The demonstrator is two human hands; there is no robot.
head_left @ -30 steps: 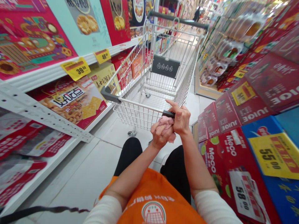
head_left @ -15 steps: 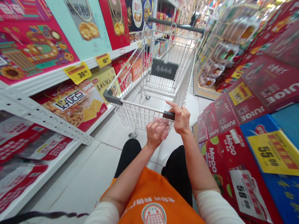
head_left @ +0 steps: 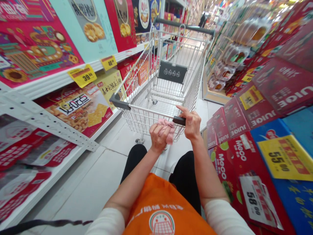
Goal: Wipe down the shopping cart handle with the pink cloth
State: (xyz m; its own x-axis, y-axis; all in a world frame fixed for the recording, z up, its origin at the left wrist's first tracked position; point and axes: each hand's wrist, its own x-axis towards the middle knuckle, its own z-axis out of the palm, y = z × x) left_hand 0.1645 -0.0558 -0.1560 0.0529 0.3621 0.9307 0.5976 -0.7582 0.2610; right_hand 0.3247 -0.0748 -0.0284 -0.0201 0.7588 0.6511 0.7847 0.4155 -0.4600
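A wire shopping cart (head_left: 156, 112) stands in front of me, its basket bare inside and a dark sign (head_left: 172, 71) on its inner panel. My left hand (head_left: 158, 138) is closed round a crumpled pink cloth (head_left: 167, 129), which lies against the cart's near rim. Just to the right, my right hand (head_left: 192, 124) grips the dark corner piece (head_left: 179, 120) of that rim, with the index finger pointing out over the basket. The palm side of my right hand is hidden.
On the left, white shelves (head_left: 97, 67) hold gift boxes and snack packs with yellow price tags. Stacked red drink cartons (head_left: 234, 169) stand close on the right, with wrapped goods (head_left: 223, 70) behind. A dark cord (head_left: 49, 223) crosses the lower left.
My left hand has shifted slightly left and up with the pink cloth, away from the corner piece. My right hand and the cart's near rim have moved a little to the right in view.
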